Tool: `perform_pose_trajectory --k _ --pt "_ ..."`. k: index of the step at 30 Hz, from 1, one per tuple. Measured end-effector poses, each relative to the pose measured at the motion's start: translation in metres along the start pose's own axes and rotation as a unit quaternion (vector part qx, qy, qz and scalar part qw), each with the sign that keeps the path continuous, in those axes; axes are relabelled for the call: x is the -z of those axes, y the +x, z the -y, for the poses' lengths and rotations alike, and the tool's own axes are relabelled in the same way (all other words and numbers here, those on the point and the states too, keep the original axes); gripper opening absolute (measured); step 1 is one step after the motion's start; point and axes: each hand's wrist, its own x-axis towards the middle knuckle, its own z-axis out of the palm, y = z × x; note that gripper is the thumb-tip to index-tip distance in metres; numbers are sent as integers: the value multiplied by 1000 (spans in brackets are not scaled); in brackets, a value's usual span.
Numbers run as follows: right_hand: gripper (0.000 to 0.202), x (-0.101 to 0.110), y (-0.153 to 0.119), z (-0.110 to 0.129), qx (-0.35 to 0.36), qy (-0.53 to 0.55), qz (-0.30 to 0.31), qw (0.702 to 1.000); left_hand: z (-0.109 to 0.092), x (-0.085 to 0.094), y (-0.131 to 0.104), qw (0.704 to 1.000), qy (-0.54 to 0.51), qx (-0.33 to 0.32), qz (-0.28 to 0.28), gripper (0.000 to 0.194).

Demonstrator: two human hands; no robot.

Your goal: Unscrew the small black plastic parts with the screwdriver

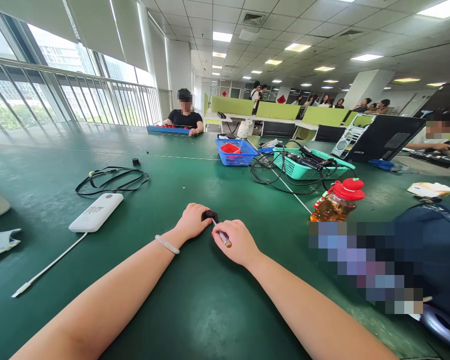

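Observation:
On the green tabletop (187, 172), my left hand (192, 221) grips a small black block-like part (209, 215), its fingers closed around the left side. What kind of part it is, I cannot make out. My right hand (238, 241) is closed around a slim screwdriver (224, 237), whose handle end points back toward me. The thin shaft reaches the near face of the black part, and its tip is too small to see clearly. Both hands are close together, just apart, at the middle of the table.
To the left lie a white power bank (96, 212) with a cable and a looped black cord (112, 181). Beyond my hands stand a blue basket (235, 159) and a green basket (303, 172) of cables. A red-capped bottle (335, 202) and dark bag (431, 250) are right.

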Motion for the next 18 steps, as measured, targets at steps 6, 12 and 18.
perform_pose_trajectory --k 6,12,18 --pt "12 -1 -1 0 2 5 -16 1000 3 -3 1 1000 0 -10 2 28" --pt "12 -1 -2 2 -2 21 -23 1000 4 -4 2 1000 3 -9 3 29" --pt "14 -2 -3 2 6 -6 -36 999 2 -3 0 1000 -1 -6 8 30"
